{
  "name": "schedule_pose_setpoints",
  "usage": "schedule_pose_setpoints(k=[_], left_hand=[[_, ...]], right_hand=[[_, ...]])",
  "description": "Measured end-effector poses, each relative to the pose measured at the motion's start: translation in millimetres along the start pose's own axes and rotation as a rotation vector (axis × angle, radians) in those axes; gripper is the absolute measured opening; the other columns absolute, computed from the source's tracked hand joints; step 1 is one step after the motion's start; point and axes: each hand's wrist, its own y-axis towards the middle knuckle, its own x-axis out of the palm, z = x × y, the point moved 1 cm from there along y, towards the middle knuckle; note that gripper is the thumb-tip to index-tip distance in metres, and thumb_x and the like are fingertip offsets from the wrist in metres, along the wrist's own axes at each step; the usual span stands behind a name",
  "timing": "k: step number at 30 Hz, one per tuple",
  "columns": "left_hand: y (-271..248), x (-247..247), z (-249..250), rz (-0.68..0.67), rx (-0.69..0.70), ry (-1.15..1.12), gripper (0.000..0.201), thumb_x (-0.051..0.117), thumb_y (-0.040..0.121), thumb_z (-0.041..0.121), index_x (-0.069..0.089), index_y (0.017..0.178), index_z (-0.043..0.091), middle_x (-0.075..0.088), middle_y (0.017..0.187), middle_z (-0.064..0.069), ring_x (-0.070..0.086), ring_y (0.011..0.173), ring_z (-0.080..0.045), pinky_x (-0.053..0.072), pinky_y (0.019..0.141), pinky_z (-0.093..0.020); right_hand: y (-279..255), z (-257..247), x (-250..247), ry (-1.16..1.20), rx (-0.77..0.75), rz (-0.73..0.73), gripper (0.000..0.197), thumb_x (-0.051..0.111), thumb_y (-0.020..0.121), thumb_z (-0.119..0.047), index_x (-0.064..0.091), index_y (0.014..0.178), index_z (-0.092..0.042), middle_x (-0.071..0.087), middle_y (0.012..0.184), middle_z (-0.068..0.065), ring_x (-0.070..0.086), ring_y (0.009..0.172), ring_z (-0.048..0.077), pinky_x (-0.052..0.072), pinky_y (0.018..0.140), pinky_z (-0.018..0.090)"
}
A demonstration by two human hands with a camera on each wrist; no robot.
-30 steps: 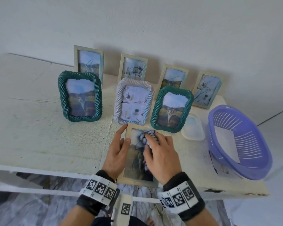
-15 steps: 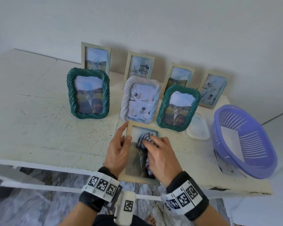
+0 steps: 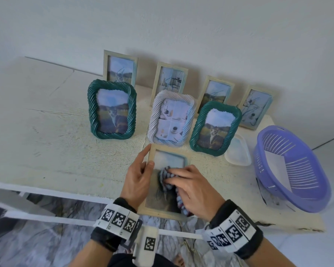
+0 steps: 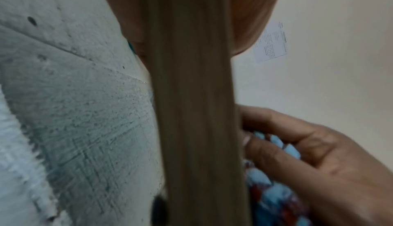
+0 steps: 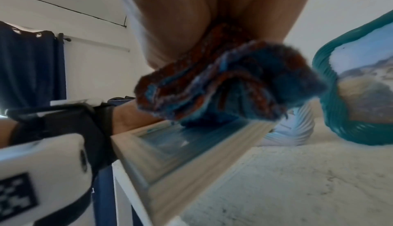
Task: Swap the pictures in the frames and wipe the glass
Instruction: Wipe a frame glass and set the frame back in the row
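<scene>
A light wooden frame (image 3: pixel 170 160) lies flat, glass up, at the table's front edge. My left hand (image 3: pixel 149 155) grips its left edge, thumb on top of the rim and index finger straight along the side. My right hand (image 3: pixel 178 178) holds a bunched blue and red knitted cloth (image 3: pixel 165 177) and presses it on the middle of the glass. In the right wrist view the cloth (image 5: pixel 229 81) sits on the glass of the frame (image 5: pixel 180 162). The left wrist view shows the frame's edge (image 4: pixel 195 112) close up, with the right hand (image 4: pixel 276 137) beyond it.
Just behind the flat frame stand two green rope frames (image 3: pixel 112 112) (image 3: pixel 215 128) and a white rope frame (image 3: pixel 172 118). Several small wooden frames (image 3: pixel 121 68) lean on the wall. A clear plastic lid (image 3: pixel 237 153) and a purple basket (image 3: pixel 291 170) lie to the right.
My right hand has slid the cloth from the top of the glass down towards its middle. The left hand keeps its grip on the frame's left edge.
</scene>
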Motion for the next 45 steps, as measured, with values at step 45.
schedule_pose_setpoints(k=[45], left_hand=[[-10.1, -13.6, -16.0, -0.055, -0.033, -0.115, 0.048, 0.050, 0.089, 0.040, 0.046, 0.136, 0.047, 0.043, 0.062, -0.012, 0.038, 0.059, -0.020, 0.038, 0.058, -0.035]], right_hand=[[1.1, -9.0, -0.1, 0.035, 0.006, -0.120, 0.038, 0.064, 0.074, 0.010, 0.073, 0.101, -0.014, 0.065, 0.117, 0.000, 0.048, 0.094, 0.020, 0.051, 0.078, 0.033]])
